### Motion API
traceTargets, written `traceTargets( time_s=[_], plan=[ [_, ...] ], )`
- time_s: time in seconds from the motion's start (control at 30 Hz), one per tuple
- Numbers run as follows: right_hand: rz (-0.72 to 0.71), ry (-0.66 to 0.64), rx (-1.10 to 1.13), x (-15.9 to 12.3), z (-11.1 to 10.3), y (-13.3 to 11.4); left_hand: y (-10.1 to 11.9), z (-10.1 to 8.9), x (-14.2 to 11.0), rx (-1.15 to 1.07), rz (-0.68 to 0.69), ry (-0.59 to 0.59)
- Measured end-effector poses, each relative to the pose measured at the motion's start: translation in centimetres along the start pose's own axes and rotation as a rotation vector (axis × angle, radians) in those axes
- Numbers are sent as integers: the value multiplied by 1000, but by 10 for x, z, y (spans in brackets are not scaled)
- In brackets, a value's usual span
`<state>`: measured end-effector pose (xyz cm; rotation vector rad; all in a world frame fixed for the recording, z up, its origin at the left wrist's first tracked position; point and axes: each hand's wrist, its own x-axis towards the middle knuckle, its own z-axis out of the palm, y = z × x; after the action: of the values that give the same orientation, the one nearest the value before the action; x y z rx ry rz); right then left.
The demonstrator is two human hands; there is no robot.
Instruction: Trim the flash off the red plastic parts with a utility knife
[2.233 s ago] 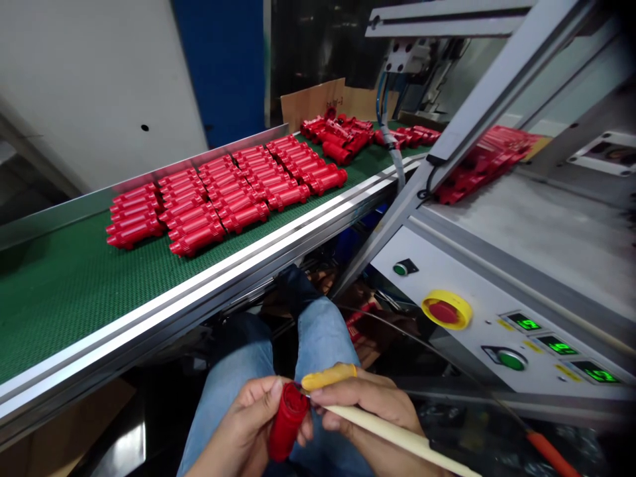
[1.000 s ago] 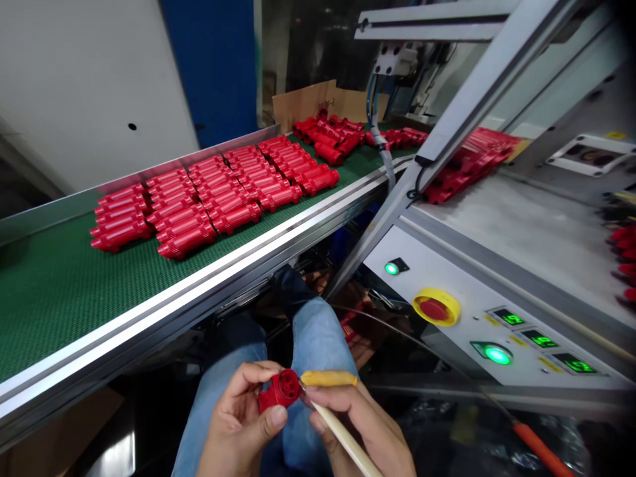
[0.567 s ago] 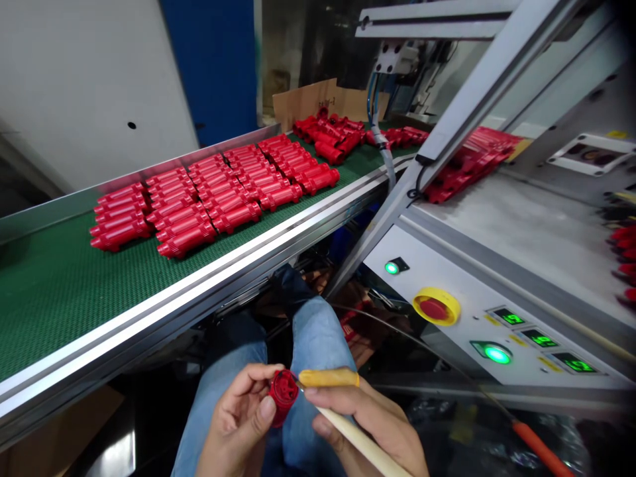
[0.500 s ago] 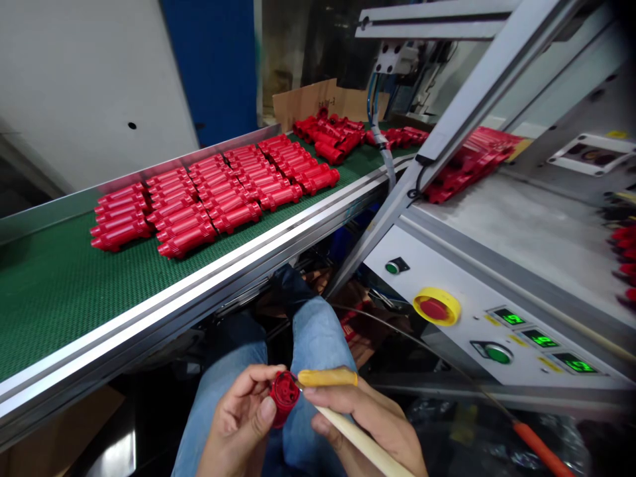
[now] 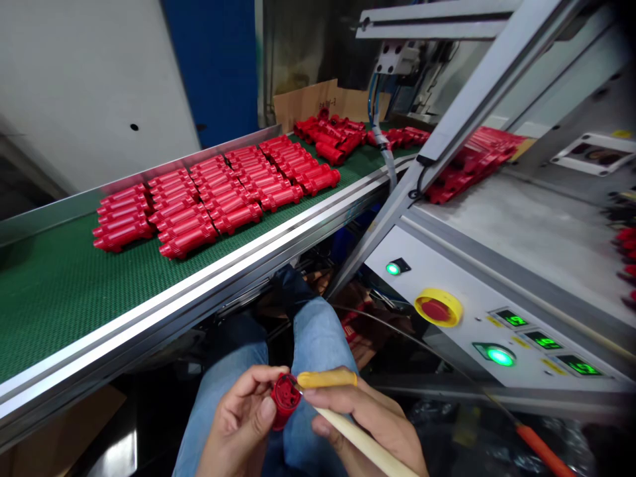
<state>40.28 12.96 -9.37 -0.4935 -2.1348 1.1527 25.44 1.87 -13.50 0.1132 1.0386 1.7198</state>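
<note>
- white wall (image 5: 89, 66) and blue panel (image 5: 213, 66) behind; green conveyor belt (image 5: 59, 311) crosses the view, aluminium rail (image 5: 199, 286) along its near edge
- on the belt: red plastic parts (image 5: 199, 212) in tidy rows, long axes roughly along the belt; looser heap further on, near a cardboard sheet (image 5: 308, 99)
- far right: control panel (image 5: 447, 371) with a red-and-yellow emergency stop button (image 5: 437, 309), a lit green button (image 5: 500, 356) and green digital readouts (image 5: 579, 365)
- left hand (image 5: 243, 404): fingers curled, clamped on a red plastic housing (image 5: 285, 401), held above the knees of the person's jeans (image 5: 318, 338)
- right hand (image 5: 358, 411): fingers together, pinched on a hand tool (image 5: 362, 440) with a pale handle and yellow sleeve (image 5: 325, 378)
- key relation: housing seen nearly end-on, long axis pointing up toward the head camera, open end tilted toward the right hand; tool tip at its rim — touching or just apart, cannot tell
</note>
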Motion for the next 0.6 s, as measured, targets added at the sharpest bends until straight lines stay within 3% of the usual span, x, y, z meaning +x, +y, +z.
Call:
traceTargets(
  time_s=[0.2,0.4,0.6],
  plan=[
    [67,24,53,-1,2,2,1,-4,-1,-16,-9,1],
    [288,-40,252,-7,4,9,2,-5,-1,-4,-17,-62],
    [3,-267,-42,-2,-11,8,2,-4,1,88,17,-12]
  ],
)
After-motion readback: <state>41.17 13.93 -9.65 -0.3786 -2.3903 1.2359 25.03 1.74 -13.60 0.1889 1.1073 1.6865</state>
